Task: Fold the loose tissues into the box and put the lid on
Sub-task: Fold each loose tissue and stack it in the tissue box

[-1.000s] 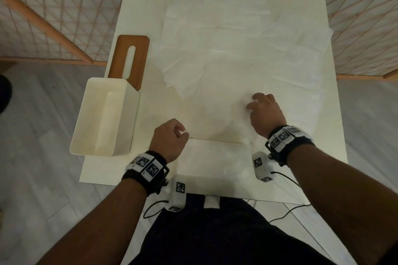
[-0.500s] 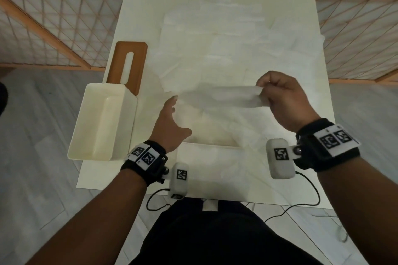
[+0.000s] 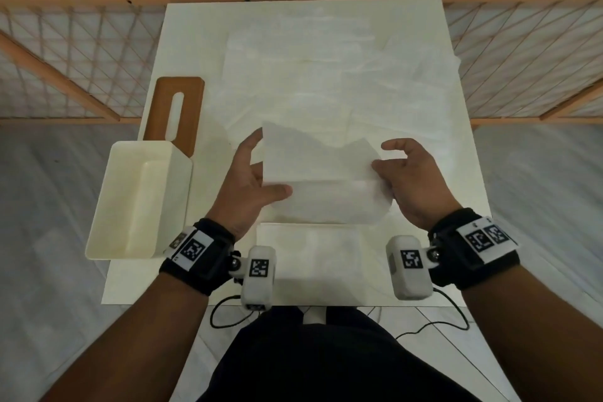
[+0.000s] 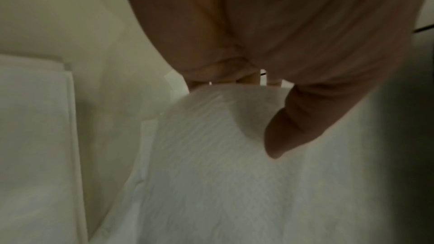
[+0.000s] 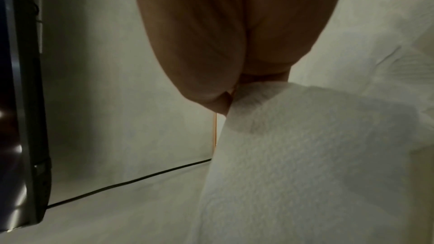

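You hold one tissue (image 3: 321, 170) in the air between your hands, above the near middle of the table (image 3: 182, 42), with a crease running across it and its far edge ragged. Your left hand (image 3: 248, 183) takes its left edge, thumb pressed on top and the fingers nearly straight behind. Your right hand (image 3: 412, 178) pinches the right edge with thumb against the lower fingers, the index finger curled free above.

By the look of it you are early in the job. The cream box (image 3: 140, 202) at the table's left near corner stands open and looks empty. The brown slotted lid (image 3: 177, 111) lies flat just beyond it, touching or nearly so. One folded tissue (image 3: 310, 238) lies under your hands by the near edge, and a wide spread of loose tissues (image 3: 342, 75) covers the far half.

The box overhangs the table's left edge, so lower tissues in gently. The bare strip between box and sheets gives you room.
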Demonstrator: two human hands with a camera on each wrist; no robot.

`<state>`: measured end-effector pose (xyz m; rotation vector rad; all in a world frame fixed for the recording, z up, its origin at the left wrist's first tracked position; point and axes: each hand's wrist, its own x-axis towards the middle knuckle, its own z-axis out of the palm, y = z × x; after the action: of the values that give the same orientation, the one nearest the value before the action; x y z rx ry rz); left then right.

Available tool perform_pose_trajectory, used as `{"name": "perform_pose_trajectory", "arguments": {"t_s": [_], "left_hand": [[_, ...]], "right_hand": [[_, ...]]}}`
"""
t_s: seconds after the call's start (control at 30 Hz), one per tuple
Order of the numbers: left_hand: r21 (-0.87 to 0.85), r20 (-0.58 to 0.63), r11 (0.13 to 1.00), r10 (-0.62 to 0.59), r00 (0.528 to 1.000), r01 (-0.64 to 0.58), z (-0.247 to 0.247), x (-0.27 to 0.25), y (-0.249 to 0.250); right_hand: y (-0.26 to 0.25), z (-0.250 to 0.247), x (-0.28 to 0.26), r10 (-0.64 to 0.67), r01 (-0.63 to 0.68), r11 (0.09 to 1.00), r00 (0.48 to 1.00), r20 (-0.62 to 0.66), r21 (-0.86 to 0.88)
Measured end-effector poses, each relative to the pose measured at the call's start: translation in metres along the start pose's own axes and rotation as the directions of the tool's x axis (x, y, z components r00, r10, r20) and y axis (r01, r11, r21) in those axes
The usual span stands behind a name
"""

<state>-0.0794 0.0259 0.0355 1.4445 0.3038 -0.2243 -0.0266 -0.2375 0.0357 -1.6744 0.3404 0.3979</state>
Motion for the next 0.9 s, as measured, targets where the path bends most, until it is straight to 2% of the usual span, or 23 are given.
{"name": "perform_pose_trajectory", "arguments": {"t_s": [0.17, 0.27, 0.37, 0.5, 0.6, 0.67, 0.73, 0.8, 0.9], "left_hand": [[0.150, -0.017, 0.987, 0.053, 0.998, -0.049, 0.000, -0.014, 0.005], [0.299, -0.061, 0.950, 0.113, 0.992, -0.090, -0.003, -0.014, -0.001], [0.409, -0.129, 0.909, 0.141, 0.982, -0.076, -0.011, -0.011, -0.008], [0.509, -0.127, 0.854, 0.195, 0.973, -0.105, -0.018, -0.007, -0.013], [0.605, -0.095, 0.784, 0.239, 0.966, -0.135, -0.022, -0.008, -0.016], [0.640, -0.064, 0.758, 0.222, 0.973, -0.130, -0.026, -0.011, -0.017], [0.609, -0.037, 0.786, 0.160, 0.986, -0.105, -0.030, -0.014, -0.016], [0.555, -0.011, 0.830, 0.072, 0.997, -0.054, -0.034, -0.017, -0.016], [0.504, 0.000, 0.863, -0.004, 1.000, 0.004, -0.038, -0.021, -0.020]], "right_hand": [[0.003, 0.005, -0.004, -0.057, 0.057, 0.998, 0.998, -0.005, 0.018], [0.001, 0.003, -0.005, -0.046, 0.043, 0.998, 0.996, 0.073, 0.037], [-0.003, -0.001, -0.008, -0.080, 0.107, 0.980, 0.984, 0.157, -0.170], [-0.003, -0.001, -0.006, -0.211, 0.252, 0.835, 0.968, 0.138, -0.489], [-0.001, 0.002, -0.010, -0.299, 0.357, 0.744, 0.934, 0.196, -0.565], [-0.002, 0.002, -0.014, -0.263, 0.354, 0.717, 0.935, 0.237, -0.600], [-0.004, 0.000, -0.018, -0.154, 0.310, 0.758, 0.940, 0.303, -0.574], [-0.006, -0.002, -0.021, -0.030, 0.231, 0.850, 0.918, 0.395, -0.474], [-0.001, -0.006, -0.022, 0.052, 0.119, 0.934, 0.889, 0.456, -0.338]]}}
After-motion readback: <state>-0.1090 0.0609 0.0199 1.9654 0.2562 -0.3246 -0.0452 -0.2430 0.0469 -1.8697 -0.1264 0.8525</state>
